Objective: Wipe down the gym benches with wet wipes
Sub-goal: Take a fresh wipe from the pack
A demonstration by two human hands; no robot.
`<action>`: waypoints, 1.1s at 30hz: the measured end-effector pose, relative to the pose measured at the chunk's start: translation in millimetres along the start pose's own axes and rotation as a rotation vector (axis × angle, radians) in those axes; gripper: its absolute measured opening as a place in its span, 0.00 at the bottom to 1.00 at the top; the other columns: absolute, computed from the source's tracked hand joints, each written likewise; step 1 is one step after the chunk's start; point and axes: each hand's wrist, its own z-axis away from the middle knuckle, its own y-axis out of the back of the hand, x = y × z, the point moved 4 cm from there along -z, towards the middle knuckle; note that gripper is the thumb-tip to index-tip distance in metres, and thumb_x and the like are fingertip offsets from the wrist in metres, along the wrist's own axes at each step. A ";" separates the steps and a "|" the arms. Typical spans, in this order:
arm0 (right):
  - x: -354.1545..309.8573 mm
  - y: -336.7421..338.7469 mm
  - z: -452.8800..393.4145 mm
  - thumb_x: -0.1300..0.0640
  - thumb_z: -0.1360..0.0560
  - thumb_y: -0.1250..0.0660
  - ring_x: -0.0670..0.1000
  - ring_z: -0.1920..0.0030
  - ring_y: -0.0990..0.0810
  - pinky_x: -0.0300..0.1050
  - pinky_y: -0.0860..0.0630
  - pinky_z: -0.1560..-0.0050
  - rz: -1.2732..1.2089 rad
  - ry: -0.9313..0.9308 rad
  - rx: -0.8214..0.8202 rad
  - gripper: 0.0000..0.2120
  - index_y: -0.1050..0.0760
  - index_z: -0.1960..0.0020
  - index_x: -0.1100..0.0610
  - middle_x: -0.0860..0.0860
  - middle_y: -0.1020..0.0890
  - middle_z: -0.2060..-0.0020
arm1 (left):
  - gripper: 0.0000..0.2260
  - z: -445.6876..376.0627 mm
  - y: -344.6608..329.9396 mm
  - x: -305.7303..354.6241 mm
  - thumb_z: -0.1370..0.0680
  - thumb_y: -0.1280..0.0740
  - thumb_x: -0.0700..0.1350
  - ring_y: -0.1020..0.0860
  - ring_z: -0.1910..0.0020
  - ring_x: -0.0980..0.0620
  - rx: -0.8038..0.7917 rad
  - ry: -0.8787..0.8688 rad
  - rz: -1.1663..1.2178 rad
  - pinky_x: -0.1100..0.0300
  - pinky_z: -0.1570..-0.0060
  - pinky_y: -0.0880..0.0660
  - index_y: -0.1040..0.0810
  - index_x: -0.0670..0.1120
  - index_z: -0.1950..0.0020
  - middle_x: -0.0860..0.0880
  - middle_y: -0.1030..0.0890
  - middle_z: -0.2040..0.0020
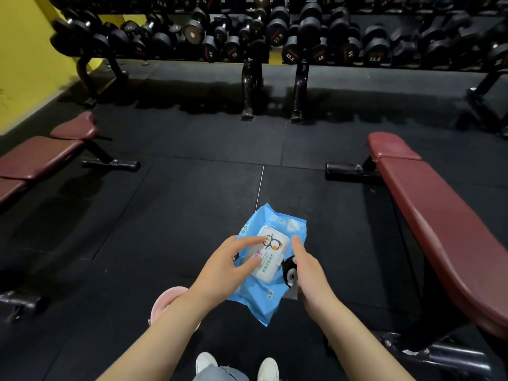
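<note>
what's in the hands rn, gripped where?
The blue wet wipes pack. The left hand rests thumb and fingers on its white flip lid; the right hand grips its right edge.

open floor (192,193) between two benches (439,215).
</note>
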 end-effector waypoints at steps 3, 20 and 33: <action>-5.4 1.4 3.0 0.43 0.26 0.29 0.53 0.53 0.14 0.57 0.19 0.46 -0.013 0.070 -0.020 0.18 0.22 0.45 0.56 0.51 0.14 0.54 | 0.16 -0.9 1.5 -1.1 0.23 0.30 0.47 0.29 0.41 0.68 0.021 0.004 -0.016 0.73 0.49 0.31 0.23 0.68 0.42 0.64 0.24 0.43; -11.5 6.0 -0.1 0.51 0.29 0.25 0.47 0.59 0.17 0.42 0.22 0.65 0.282 0.243 0.248 0.11 0.24 0.53 0.54 0.48 0.17 0.59 | 0.17 -9.6 -17.6 -15.8 0.23 0.31 0.45 0.28 0.46 0.69 0.087 -0.006 -0.148 0.77 0.54 0.33 0.24 0.64 0.40 0.61 0.25 0.47; -25.2 83.8 -24.4 0.61 0.26 0.33 0.47 0.50 0.20 0.38 0.26 0.54 0.142 0.328 0.465 0.09 0.23 0.47 0.51 0.46 0.19 0.51 | 0.29 -91.9 -41.2 -43.9 0.21 0.35 0.51 0.41 0.23 0.49 -0.075 0.298 -0.299 0.56 0.29 0.42 0.41 0.51 0.22 0.49 0.43 0.21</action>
